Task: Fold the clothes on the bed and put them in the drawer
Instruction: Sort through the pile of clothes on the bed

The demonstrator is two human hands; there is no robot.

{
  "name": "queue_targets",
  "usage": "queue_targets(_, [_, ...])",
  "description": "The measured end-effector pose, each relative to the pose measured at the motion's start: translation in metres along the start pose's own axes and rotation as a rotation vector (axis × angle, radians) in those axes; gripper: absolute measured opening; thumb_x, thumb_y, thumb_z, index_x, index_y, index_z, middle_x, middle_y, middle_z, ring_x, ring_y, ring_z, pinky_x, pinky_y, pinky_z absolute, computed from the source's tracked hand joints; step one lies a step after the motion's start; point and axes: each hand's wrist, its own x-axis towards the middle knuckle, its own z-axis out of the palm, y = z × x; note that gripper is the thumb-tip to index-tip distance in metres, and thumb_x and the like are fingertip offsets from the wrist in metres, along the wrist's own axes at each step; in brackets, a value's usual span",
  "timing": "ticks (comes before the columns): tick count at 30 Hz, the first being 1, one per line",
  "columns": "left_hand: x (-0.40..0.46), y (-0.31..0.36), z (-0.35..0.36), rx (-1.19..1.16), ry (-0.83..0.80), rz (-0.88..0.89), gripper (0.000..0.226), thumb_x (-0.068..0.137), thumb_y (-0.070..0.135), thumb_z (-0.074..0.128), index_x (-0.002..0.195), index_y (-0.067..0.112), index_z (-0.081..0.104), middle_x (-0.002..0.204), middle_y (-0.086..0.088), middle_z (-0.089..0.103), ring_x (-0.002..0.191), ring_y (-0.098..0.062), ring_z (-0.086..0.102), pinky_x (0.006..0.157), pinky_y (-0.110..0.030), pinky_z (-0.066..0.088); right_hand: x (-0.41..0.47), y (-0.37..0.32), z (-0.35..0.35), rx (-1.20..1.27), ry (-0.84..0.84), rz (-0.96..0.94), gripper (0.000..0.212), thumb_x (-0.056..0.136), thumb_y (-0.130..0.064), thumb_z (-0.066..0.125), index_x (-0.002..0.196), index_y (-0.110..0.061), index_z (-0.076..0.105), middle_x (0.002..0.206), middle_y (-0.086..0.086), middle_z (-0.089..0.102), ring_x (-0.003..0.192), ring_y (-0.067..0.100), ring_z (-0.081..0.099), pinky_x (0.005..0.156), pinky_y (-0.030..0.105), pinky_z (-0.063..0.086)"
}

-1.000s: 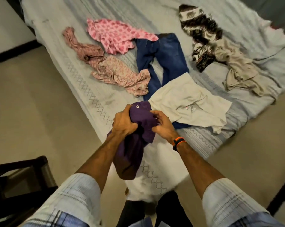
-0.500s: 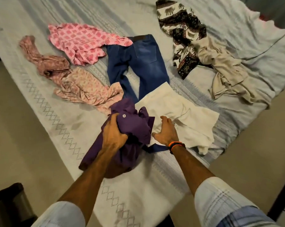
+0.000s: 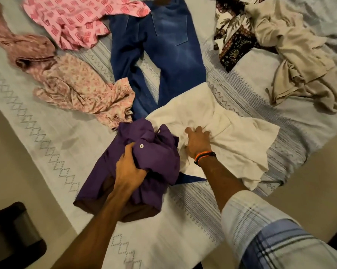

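Garments on bed: 7 counted, all on the pale grey bedsheet with zigzag stitching (image 3: 47,140).
Purple: 1 bunched purple button-up shirt (image 3: 154,158) at the near edge of the bed, 1 white button showing on top.
White: 1 crumpled cream-white cotton garment (image 3: 231,136), just right of the purple shirt and touching it, lying over the lower legs of the jeans.
Denim: 1 pair of dark blue denim jeans (image 3: 163,45), spread flat, waistband at the far side.
Pink: 1 bright pink printed top (image 3: 76,20) far left; 1 pale pink floral garment (image 3: 80,90) nearer, its edge touching the left jean leg; 1 dusty-rose scarf-like cloth (image 3: 18,45) at the left margin.
Right side: 1 brown-and-white patterned cloth (image 3: 231,35), overlapped by 1 rumpled beige garment (image 3: 299,65).
Left hand (image 3: 128,169): arm extended, fingers curled into the purple shirt, clutching a fold of it against the bed.
Right hand (image 3: 197,141): arm extended, palm down on the cream-white garment; fingers bent into the cloth, which puckers around them. 1 orange-and-black wristband (image 3: 204,155) on the wrist.
Sleeves: 1 rolled pale plaid sleeve (image 3: 270,230) visible on the right arm.
Drawer: not in view.
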Motion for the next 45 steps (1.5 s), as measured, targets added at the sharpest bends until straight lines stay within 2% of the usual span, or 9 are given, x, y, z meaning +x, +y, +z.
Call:
queue_targets(3, [-0.007,0.002,-0.009,0.001,-0.007,-0.031,0.08,0.078,0.023,0.078,0.145,0.021,0.034,0.131,-0.014,0.057,0.117,-0.039,0.055,0.098,-0.045,0.045,-0.016,-0.006,-0.007,0.242,-0.066,-0.038,0.016,0.088,-0.017,0.058,0.091,-0.005,0.068,0.096,0.019,0.069,0.096,0.038,0.062,0.075,0.032,0.046])
queue_targets(6, [-0.02,0.007,-0.021,-0.026,0.001,-0.045,0.081,0.079,0.02,0.077,0.146,0.02,0.033,0.131,-0.015,0.057,0.117,-0.04,0.055,0.097,-0.043,0.045,-0.046,-0.017,-0.017,0.603,-0.133,0.04,0.023,0.086,-0.01,0.055,0.063,-0.007,0.058,0.067,0.011,0.062,0.074,0.031,0.056,0.055,0.026,0.037])
queue_targets(10, [-0.041,0.01,-0.043,-0.068,0.012,-0.06,0.083,0.08,0.02,0.076,0.149,0.018,0.03,0.139,-0.013,0.053,0.124,-0.038,0.051,0.102,-0.042,0.041,-0.088,-0.048,-0.038,1.1,-0.04,0.096,0.021,0.084,-0.017,0.06,0.079,0.003,0.065,0.081,0.009,0.065,0.079,0.021,0.056,0.074,0.034,0.044])
queue_targets(15, [-0.073,0.001,-0.077,-0.129,0.037,-0.058,0.079,0.079,0.021,0.076,0.146,0.022,0.035,0.137,-0.013,0.055,0.122,-0.038,0.053,0.103,-0.043,0.042,-0.131,-0.093,-0.058,1.591,-0.094,0.187,0.008,0.065,-0.028,0.058,0.06,-0.022,0.059,0.073,0.006,0.057,0.076,0.025,0.049,0.074,0.038,0.04])
queue_targets(18, [-0.09,-0.011,-0.103,-0.173,0.059,-0.029,0.074,0.08,0.02,0.074,0.143,0.023,0.036,0.134,-0.014,0.057,0.119,-0.038,0.055,0.103,-0.046,0.046,-0.163,-0.126,-0.07,1.809,-0.121,0.209,0.028,0.07,-0.02,0.057,0.085,0.002,0.065,0.089,0.016,0.061,0.086,0.029,0.05,0.08,0.041,0.044])
queue_targets(22, [-0.102,-0.032,-0.139,-0.179,0.031,0.057,0.068,0.081,0.021,0.072,0.14,0.023,0.038,0.127,-0.014,0.06,0.112,-0.036,0.059,0.09,-0.033,0.047,-0.205,-0.172,-0.078,1.643,-0.075,0.12,0.039,0.091,-0.016,0.063,0.126,-0.002,0.057,0.13,0.02,0.06,0.111,0.028,0.061,0.105,0.046,0.047])
queue_targets(26, [-0.106,-0.049,-0.178,-0.194,-0.02,0.128,0.069,0.08,0.03,0.073,0.14,0.024,0.039,0.131,-0.011,0.059,0.115,-0.034,0.058,0.093,-0.033,0.046,-0.242,-0.218,-0.088,1.376,-0.066,-0.033,0.057,0.092,-0.01,0.065,0.145,-0.011,0.044,0.135,0.002,0.052,0.116,0.015,0.054,0.099,0.022,0.046])
queue_targets(35, [-0.116,-0.069,-0.24,-0.163,-0.137,0.272,0.069,0.078,0.025,0.077,0.138,0.025,0.042,0.134,-0.009,0.058,0.117,-0.031,0.057,0.092,-0.029,0.043,-0.3,-0.281,-0.105,1.366,0.171,0.03,0.034,0.081,0.003,0.071,0.114,-0.003,0.069,0.099,0.004,0.068,0.08,0.007,0.062,0.063,0.006,0.048])
queue_targets(45, [-0.128,-0.067,-0.256,0.034,-0.171,0.78,0.124,0.051,0.039,0.09,0.151,0.046,0.016,0.156,-0.004,0.025,0.141,-0.026,0.035,0.113,-0.037,0.034,-0.325,-0.286,-0.12,1.293,0.318,-0.093,0.026,0.073,0.005,0.073,0.095,-0.01,0.07,0.088,0.002,0.068,0.083,0.016,0.062,0.074,0.024,0.052])
